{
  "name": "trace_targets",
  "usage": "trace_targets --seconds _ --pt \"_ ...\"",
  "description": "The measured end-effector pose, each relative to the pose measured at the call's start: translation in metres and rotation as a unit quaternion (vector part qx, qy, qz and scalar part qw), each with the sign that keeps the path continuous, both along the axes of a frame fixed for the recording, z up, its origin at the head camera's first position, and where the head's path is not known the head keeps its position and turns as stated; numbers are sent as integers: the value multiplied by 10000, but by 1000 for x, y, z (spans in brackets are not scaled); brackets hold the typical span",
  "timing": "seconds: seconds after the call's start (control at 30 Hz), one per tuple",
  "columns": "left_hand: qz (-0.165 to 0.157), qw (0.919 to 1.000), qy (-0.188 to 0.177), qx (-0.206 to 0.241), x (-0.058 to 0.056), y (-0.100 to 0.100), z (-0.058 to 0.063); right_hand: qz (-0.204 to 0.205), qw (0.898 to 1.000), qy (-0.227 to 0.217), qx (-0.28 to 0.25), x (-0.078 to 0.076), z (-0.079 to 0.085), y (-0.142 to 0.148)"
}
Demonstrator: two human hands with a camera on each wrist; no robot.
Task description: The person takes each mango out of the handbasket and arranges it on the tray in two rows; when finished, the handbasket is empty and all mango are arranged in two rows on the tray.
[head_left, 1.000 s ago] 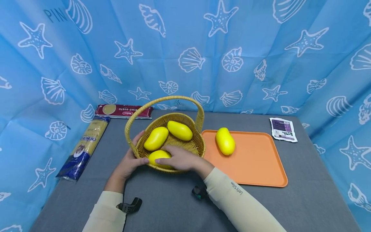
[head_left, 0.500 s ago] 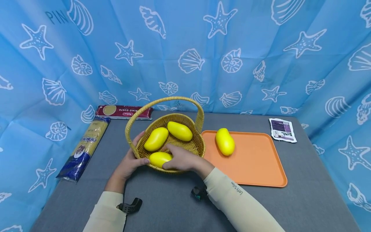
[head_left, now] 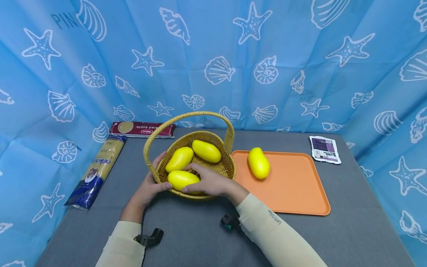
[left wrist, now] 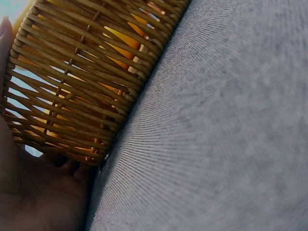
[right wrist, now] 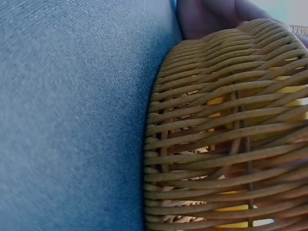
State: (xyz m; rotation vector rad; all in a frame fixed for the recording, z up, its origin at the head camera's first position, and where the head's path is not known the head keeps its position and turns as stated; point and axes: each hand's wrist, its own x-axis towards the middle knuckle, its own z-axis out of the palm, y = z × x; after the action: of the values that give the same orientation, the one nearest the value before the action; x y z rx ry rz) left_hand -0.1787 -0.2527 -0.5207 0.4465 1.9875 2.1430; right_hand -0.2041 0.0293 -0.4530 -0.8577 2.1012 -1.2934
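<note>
Basket, one, round, golden-brown woven wicker, tall arched handle; stands on the grey cloth-covered desk. Left hand: grip holding the basket's left side, thumb at the rim. Right hand: inside the basket, grip holding a smooth yellow mango-shaped fruit at the near wall. Two like yellow fruits lie behind it in the basket. Orange rectangular tray, right of the basket; bears one upright-lying yellow oblong fruit.
</note>
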Motion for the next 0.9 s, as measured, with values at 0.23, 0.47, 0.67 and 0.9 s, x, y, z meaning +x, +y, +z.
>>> trace_targets --seconds 0.23,0.47,0.67,0.9 --pt "11 10000 -36 50 1 0 0 -475 9973 348 -448 3 2 3" --pt "-122 9996 42 263 -1 0 -2 -1082 9894 443 -864 7 9 12" --pt "-234 9988 206 386 -2 -2 -3 -1353 9822 516 -1194 12 15 24" --pt "-152 9994 150 276 -1 -1 -2 -1562 9746 412 -1552 19 18 45"
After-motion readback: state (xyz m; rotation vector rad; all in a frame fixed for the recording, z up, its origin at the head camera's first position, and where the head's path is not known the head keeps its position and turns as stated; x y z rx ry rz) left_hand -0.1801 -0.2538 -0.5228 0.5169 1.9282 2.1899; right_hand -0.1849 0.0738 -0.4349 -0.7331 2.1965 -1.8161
